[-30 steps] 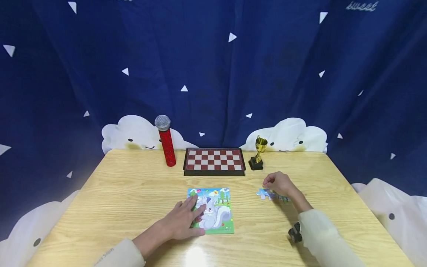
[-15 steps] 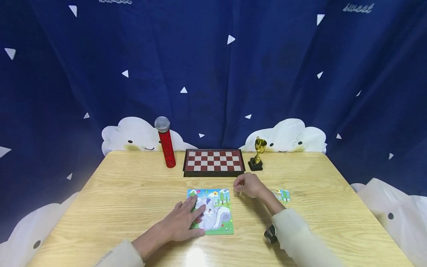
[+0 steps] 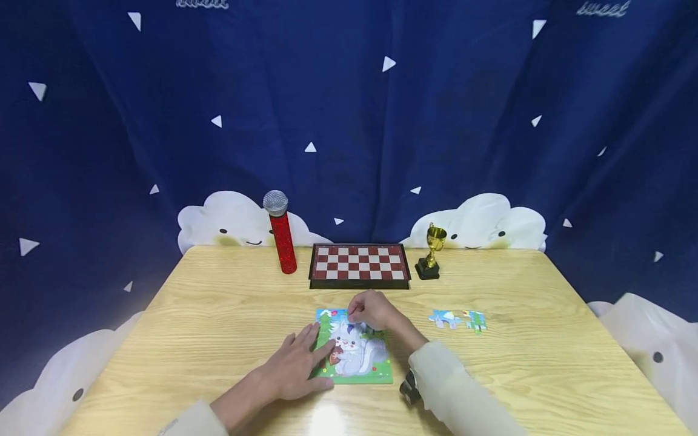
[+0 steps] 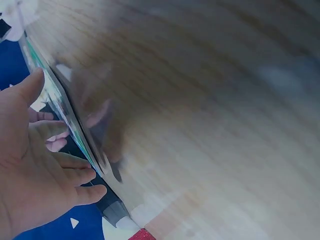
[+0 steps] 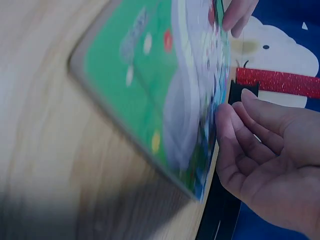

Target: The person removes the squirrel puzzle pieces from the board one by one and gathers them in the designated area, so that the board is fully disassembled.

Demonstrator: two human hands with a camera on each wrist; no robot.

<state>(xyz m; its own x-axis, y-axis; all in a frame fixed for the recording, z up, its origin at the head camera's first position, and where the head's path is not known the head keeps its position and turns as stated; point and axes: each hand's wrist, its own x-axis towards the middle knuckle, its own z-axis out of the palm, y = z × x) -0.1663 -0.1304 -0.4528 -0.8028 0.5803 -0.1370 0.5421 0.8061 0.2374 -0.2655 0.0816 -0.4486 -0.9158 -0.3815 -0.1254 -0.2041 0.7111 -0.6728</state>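
Observation:
A colourful squirrel jigsaw board [image 3: 362,363] [image 5: 150,90] lies on the wooden table [image 3: 218,303] near the front edge. My left hand [image 3: 300,360] [image 4: 35,165] rests flat on the board's left edge with straight fingers. My right hand [image 3: 355,315] [image 5: 231,107] hovers over the board's far edge. Its thumb and fingertips are drawn together as if pinching a small puzzle piece, which the fingers mostly hide. Two loose puzzle pieces [image 3: 444,318] [image 3: 475,320] lie to the right of the board.
At the back of the table stand a red glitter microphone [image 3: 280,233], a red-and-white chessboard [image 3: 360,265] and a small gold trophy [image 3: 431,260]. A dark blue curtain with white clouds hangs behind the table.
My right hand left the loose pieces at the right and travelled left to the far edge of the jigsaw board. The left hand stayed on the board.

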